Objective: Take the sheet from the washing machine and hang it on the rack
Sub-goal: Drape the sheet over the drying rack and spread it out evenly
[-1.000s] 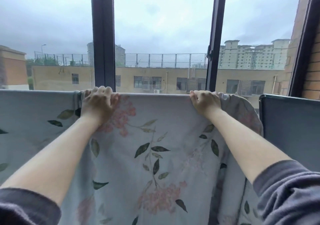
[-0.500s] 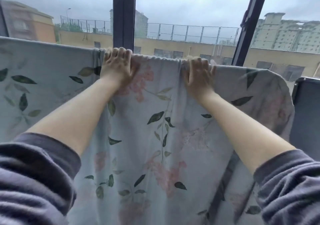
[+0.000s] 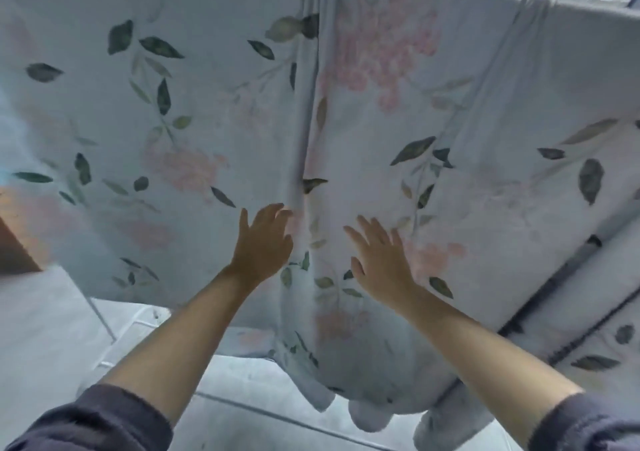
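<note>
Smoothing the floral sheet [image 3: 485, 180], we judge, we hold our left hand [image 3: 261, 242] and right hand [image 3: 381, 260] flat, fingers spread and gripping nothing, either side of the bunched fold [image 3: 308, 131] between them, the cloth already draped over the covered rack rail well above our fingertips.

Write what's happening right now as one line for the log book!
sheet: hanging, creased down the middle | left hand: open, at the crease | right hand: open, fingers spread, at sheet | next: probably smoothing

2 bare forearms, dark grey-purple sleeves [image 3: 93, 419] pushed up, soft knit fabric
</note>
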A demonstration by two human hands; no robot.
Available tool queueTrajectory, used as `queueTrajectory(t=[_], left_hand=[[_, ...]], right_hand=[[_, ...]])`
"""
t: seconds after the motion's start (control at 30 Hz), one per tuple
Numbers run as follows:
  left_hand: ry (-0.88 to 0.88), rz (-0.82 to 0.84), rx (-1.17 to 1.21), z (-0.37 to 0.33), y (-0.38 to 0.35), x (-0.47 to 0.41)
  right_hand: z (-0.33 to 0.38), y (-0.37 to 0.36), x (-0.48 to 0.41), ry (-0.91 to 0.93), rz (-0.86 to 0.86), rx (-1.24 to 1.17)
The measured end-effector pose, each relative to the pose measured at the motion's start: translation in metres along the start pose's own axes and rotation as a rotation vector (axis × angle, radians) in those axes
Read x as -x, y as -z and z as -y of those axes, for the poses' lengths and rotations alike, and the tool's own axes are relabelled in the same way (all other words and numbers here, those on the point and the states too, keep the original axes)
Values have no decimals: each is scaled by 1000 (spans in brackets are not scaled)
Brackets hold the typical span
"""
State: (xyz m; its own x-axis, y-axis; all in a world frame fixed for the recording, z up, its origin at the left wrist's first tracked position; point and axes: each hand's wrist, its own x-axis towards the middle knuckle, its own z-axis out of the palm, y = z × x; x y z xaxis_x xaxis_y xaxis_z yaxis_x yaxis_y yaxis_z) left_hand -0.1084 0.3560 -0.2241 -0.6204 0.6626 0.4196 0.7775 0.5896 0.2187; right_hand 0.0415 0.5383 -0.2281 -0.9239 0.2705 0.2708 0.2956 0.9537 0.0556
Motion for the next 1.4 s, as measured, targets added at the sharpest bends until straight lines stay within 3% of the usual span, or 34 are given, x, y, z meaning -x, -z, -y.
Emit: queueTrajectory(t=[0.07,0.2,0.4,0.6,0.73,0.83,0.93,1.1,1.4], left_hand=[[48,65,18,38,-3,24],[117,112,26,119,13,50],[262,152,154,191,28,50],[340,206,265,182,29,7],[285,194,351,137,19,-25],[152,287,261,92,6,-51],[53,281,170,59,-9,-71],[-37,222,57,45,-32,-83],[-20,249,25,72,-91,-47]], right_hand=[[34,-16,-7,-5,54,-60],[104,-35,-29,-129,-12,-256],[147,-49,-55,-597,-197,-621],[124,-16,-81,-903,-458,-536],[111,-5,-101,-855,-325,-442],[108,-7,-100,-803,-328,-394],[101,-11,-90,-733,-302,-347],[83,-23,-83,-611,-287,-243],[84,-90,-67,-638,-291,-285]])
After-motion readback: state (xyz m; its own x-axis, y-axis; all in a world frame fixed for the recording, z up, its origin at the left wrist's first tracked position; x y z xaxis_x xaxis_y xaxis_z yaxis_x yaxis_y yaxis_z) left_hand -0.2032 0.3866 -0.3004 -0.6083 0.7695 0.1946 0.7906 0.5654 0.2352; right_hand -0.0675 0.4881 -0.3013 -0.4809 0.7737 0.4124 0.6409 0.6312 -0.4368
